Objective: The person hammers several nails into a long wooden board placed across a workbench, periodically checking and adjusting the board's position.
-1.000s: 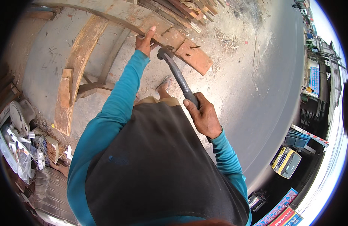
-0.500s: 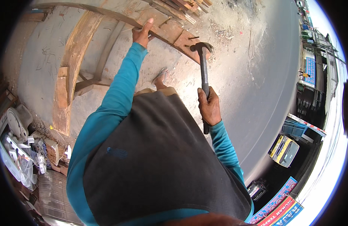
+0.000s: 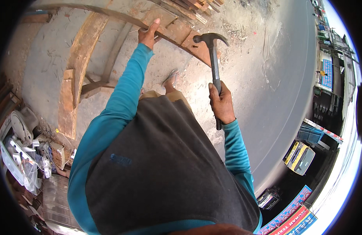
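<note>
My right hand [image 3: 222,103] is wrapped round the dark handle of a claw hammer [image 3: 215,68]. The hammer's head is over the right end of a wooden plank [image 3: 176,34], its claw pointing right. Part of that plank end is hidden behind the head. My left hand [image 3: 147,36] grips the plank's near edge, thumb lying on top and fingers curled underneath, partly out of sight. A small dark nail [image 3: 194,46] shows on the plank just below the hammer's face.
A long rough board [image 3: 81,58] with a small block on it stands at left. Stacked timber [image 3: 189,9] lies beyond the plank. Scrap and plastic [image 3: 28,156] sit beside a metal drum [image 3: 59,199] at lower left. A road [image 3: 283,98] with a yellow vehicle [image 3: 300,157] runs along the right.
My right hand and the hammer have risen off the plank end, the head now looking larger and higher. The left hand keeps its place on the plank.
</note>
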Motion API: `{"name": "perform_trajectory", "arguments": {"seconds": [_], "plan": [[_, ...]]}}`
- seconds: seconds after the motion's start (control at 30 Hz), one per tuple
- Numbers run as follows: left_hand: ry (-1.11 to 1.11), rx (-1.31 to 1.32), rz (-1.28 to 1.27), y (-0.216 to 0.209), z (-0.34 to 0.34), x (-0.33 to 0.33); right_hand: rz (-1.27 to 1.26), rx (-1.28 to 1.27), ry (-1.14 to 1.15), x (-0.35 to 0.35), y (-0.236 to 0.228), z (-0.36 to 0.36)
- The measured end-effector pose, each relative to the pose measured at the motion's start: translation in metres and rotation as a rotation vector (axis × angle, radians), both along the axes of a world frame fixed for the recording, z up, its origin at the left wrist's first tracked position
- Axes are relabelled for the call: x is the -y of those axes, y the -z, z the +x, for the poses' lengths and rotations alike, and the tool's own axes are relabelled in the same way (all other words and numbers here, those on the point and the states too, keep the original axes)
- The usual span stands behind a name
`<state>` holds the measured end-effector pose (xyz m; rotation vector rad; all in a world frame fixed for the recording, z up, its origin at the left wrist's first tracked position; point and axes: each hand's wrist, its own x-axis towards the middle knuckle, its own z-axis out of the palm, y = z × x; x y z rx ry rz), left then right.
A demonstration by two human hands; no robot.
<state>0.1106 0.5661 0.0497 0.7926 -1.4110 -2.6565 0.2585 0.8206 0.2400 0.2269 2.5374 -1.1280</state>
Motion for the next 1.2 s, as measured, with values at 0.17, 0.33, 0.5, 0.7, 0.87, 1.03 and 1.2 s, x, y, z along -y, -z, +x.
{"name": "perform_trajectory", "arguments": {"seconds": [0.17,0.33,0.5,0.7,0.87,1.03,1.2], "plan": [[0.033,-0.017,-0.016,0.016,-0.005,0.008,0.010,-0.192,-0.187,0.040,-0.057,0.005],[-0.004,0.011,-0.021,0.007,0.000,0.009,-0.435,-1.046,0.035,0.027,-0.128,-0.020],[-0.020,-0.018,0.023,0.016,-0.007,0.001,-0.441,-0.933,0.245,0.002,-0.030,0.003],[0.012,-0.042,0.004,-0.004,-0.037,0.015,-0.176,-0.035,0.263,0.005,-0.004,0.027],[0.101,0.008,-0.030,0.011,-0.004,0.021,-0.472,-1.036,0.255,0.013,-0.101,-0.005],[0.094,0.023,-0.015,0.009,-0.003,0.011,-0.595,-1.100,0.176,-0.005,-0.035,-0.001],[0.051,-0.001,0.006,0.010,-0.025,0.014,-0.184,-0.155,0.213,-0.005,0.016,0.024]]}}
